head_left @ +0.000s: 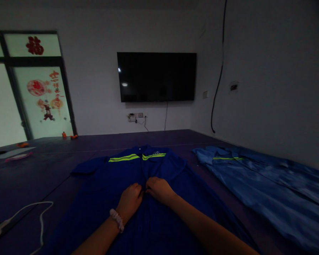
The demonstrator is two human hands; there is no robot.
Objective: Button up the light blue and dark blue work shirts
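Observation:
A dark blue work shirt with yellow-green reflective stripes across the chest lies spread out, its collar away from me. My left hand, with a pale scrunchie on the wrist, pinches the front placket at the middle of the shirt. Close beside it, my right hand has its fingers closed on the same front edge. The fingertips nearly meet, and whatever small part of the placket lies between them is hidden.
Another blue garment with a stripe lies to the right. A white cable curls at the lower left. Small orange objects and a pink-edged item lie farther back. A television hangs on the wall; a black cable dangles right.

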